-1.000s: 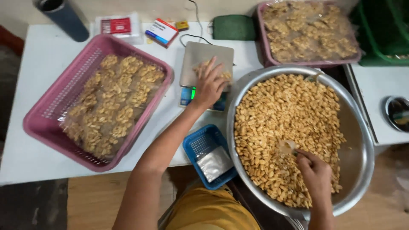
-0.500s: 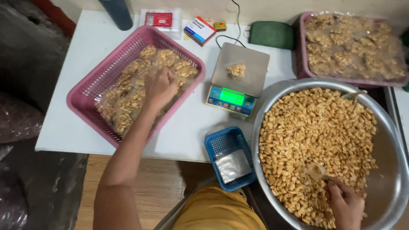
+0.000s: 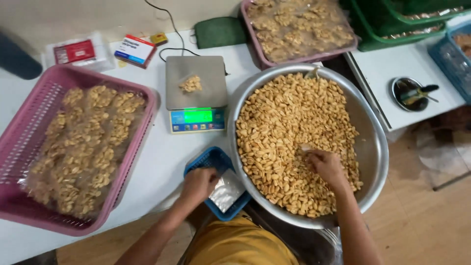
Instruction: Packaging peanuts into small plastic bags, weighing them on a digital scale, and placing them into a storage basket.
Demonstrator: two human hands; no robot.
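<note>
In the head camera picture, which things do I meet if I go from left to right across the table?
Pink basket of bagged peanuts → left hand at the small blue basket → big metal bowl of peanuts, with the right hand in it → small dark dish.

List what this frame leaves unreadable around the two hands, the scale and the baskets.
- Right hand, head view: fingertips buried in the peanuts; whether it holds a scoop is unclear.
- Left hand: its fingers cover the grip on the clear bags in the small blue basket.
- Scale: display digits too small.
- Pink basket: cut off at the left edge.
</note>
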